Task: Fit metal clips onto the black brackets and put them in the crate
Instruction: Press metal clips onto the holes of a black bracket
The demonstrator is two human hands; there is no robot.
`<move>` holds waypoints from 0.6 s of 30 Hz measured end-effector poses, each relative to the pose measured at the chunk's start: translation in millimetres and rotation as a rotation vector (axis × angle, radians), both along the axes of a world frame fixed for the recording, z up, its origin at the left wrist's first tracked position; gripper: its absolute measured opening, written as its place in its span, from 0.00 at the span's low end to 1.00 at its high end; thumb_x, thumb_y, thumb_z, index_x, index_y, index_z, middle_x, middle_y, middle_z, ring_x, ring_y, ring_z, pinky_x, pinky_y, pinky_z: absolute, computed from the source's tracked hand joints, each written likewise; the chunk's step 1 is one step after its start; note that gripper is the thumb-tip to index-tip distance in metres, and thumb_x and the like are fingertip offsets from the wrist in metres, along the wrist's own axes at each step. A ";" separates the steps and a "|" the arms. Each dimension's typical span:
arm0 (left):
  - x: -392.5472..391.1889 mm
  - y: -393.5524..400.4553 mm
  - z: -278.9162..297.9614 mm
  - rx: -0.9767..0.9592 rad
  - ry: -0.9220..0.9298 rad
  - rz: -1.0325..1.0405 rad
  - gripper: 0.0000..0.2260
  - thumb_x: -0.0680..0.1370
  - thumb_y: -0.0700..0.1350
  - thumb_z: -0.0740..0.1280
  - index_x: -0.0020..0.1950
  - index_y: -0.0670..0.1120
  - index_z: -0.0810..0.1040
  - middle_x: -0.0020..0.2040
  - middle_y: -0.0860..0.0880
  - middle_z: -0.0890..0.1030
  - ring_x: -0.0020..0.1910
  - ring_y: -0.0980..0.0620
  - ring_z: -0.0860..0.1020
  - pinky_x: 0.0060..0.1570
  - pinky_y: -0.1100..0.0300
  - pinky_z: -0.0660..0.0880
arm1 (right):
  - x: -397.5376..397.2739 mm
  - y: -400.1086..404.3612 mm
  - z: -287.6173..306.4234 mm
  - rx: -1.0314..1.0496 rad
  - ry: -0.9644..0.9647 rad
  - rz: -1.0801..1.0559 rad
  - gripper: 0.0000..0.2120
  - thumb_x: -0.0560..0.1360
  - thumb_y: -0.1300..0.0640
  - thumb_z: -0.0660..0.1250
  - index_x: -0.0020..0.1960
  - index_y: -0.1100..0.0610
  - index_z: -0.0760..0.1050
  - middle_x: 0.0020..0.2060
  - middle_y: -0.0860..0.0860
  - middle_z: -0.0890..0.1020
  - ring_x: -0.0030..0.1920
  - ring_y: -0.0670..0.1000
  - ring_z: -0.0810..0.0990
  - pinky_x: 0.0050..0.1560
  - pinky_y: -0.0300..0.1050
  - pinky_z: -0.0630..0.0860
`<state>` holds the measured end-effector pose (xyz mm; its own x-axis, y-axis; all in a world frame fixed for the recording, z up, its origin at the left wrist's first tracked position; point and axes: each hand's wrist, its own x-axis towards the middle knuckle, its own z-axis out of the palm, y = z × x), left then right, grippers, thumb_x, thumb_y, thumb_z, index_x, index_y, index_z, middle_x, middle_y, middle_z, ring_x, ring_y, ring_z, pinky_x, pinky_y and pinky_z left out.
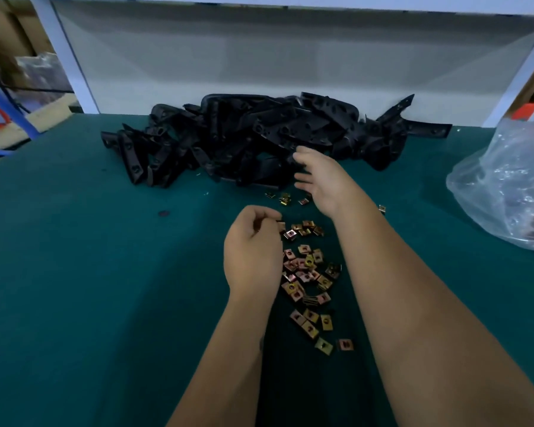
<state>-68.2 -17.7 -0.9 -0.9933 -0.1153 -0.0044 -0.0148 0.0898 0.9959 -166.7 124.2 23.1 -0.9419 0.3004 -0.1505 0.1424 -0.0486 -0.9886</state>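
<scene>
A big heap of black plastic brackets (259, 134) lies at the back of the green table (74, 272). Several small gold and copper metal clips (305, 272) are scattered in front of it, between my forearms. My left hand (252, 251) hovers at the near edge of the clips with its fingers curled and its fingertips pinched together; whether a clip is between them I cannot make out. My right hand (321, 177) reaches to the front of the bracket heap, fingers spread and relaxed, fingertips touching a bracket. No crate is in view.
A crumpled clear plastic bag (506, 186) with dark parts inside sits at the table's right edge. A white frame and grey back panel (275, 57) close off the rear of the table. Cardboard boxes and blue rails (13, 97) stand beyond the left edge.
</scene>
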 end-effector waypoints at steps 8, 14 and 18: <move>-2.3 -1.1 -0.2 0.009 -0.031 0.006 0.13 0.77 0.42 0.60 0.40 0.57 0.79 0.36 0.63 0.81 0.28 0.63 0.73 0.38 0.55 0.74 | 29.6 -8.3 17.1 -0.177 0.280 -0.581 0.05 0.75 0.65 0.70 0.48 0.58 0.83 0.42 0.49 0.84 0.44 0.48 0.82 0.45 0.37 0.77; 3.0 -1.1 4.9 0.017 -0.026 -0.014 0.13 0.78 0.42 0.60 0.41 0.56 0.79 0.36 0.62 0.81 0.36 0.57 0.77 0.42 0.54 0.75 | 102.4 -21.8 2.0 0.174 0.372 -0.741 0.17 0.75 0.70 0.65 0.43 0.47 0.75 0.42 0.48 0.81 0.39 0.47 0.78 0.38 0.40 0.75; 5.9 -7.5 15.6 0.436 -0.064 -0.109 0.11 0.83 0.44 0.58 0.50 0.50 0.81 0.43 0.51 0.86 0.45 0.49 0.83 0.43 0.56 0.79 | 137.6 -37.0 -13.5 0.467 0.475 -0.628 0.16 0.76 0.68 0.66 0.52 0.47 0.71 0.43 0.41 0.77 0.44 0.40 0.76 0.44 0.28 0.71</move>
<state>-62.3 -25.3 14.7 -0.9957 0.0159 -0.0916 -0.0916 -0.3330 0.9385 -29.1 87.1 9.6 -0.5167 0.7115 0.4762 -0.2016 0.4395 -0.8753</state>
